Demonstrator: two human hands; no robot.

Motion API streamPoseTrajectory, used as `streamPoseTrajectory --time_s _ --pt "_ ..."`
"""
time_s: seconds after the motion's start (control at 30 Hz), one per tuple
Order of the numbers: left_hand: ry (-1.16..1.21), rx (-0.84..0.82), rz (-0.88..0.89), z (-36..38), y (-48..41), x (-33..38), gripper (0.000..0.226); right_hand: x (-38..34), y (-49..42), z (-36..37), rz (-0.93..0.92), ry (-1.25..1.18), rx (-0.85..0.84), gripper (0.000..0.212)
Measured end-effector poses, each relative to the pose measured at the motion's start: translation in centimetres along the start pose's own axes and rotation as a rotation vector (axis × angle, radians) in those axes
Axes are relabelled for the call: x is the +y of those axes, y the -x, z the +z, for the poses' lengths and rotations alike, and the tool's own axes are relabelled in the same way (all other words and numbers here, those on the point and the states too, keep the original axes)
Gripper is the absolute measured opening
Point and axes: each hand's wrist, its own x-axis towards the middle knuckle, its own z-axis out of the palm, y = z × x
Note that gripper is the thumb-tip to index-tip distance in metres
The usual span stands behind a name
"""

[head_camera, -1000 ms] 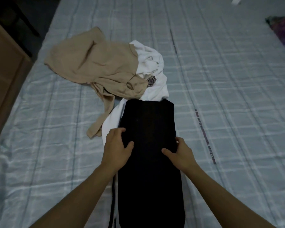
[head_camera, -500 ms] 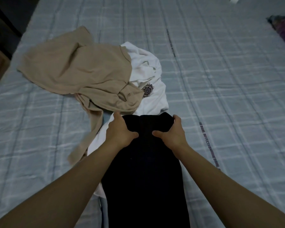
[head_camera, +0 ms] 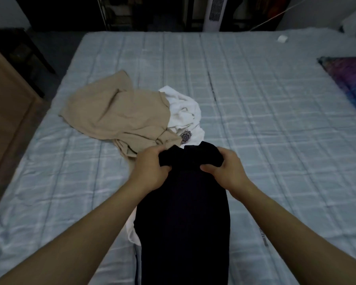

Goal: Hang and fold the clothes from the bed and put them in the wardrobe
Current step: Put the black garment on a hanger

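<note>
Now both hands, the left hand (head_camera: 151,168) and right hand (head_camera: 226,169), have slid to the far end of the black garment (head_camera: 183,212) and clench it, lifting that edge off the bed (head_camera: 265,120), likely to fold it nearward.

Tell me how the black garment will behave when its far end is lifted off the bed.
The black garment is probably floppy: its far end bunches where the left hand and right hand grip it. Likely light, since fingers alone hold it. Its long body should trail and sag.
</note>
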Motion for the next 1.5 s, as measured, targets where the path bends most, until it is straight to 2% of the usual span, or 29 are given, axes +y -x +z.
streamPoseTrajectory --time_s 0.17,0.33,0.53,0.67,0.8,1.0,1.1,1.23,1.37,1.4,1.5 --pt "-0.097 0.087 0.095 -6.4 0.3 8.5 0.015 -9.4 1.8 -4.9 -0.212 -0.031 0.125 0.030" --pt "-0.076 0.252 0.255 -12.4 3.9 17.5 0.015 -17.8 5.6 -10.3 -0.398 -0.144 0.201 0.024" --pt "-0.076 0.356 0.406 -14.0 10.7 22.1 0.017 -20.5 12.2 -14.6 -0.567 -0.138 0.159 0.025" --pt "-0.025 0.330 0.460 -11.6 16.9 20.8 0.020 -17.1 17.5 -15.1 -0.560 -0.130 0.090 0.025" --pt "0.016 0.232 0.407 -6.1 23.8 16.1 0.028 -9.3 23.1 -13.6 -0.477 -0.122 -0.008 0.026" --pt "0.055 -0.063 0.214 3.4 35.6 6.5 0.031 5.6 34.0 -9.6 -0.239 -0.033 -0.174 0.040" --pt "0.086 -0.206 0.178 6.0 40.5 3.4 0.032 10.2 39.3 -8.1 -0.133 -0.028 -0.200 0.021" --pt "0.081 -0.272 0.223 6.4 45.2 2.0 0.022 11.9 45.2 -6.6 -0.106 0.023 -0.152 0.022" --pt "0.064 -0.312 0.254 5.9 49.1 1.6 0.029 12.1 49.8 -5.7 -0.047 0.048 -0.153 0.027" --pt "0.060 -0.326 0.260 5.8 49.9 1.5 0.030 12.2 50.6 -5.5 -0.024 0.049 -0.171 0.032" --pt "0.031 -0.390 0.242 5.5 51.5 0.7 0.027 12.7 52.7 -4.8 0.018 0.075 -0.224 0.031"
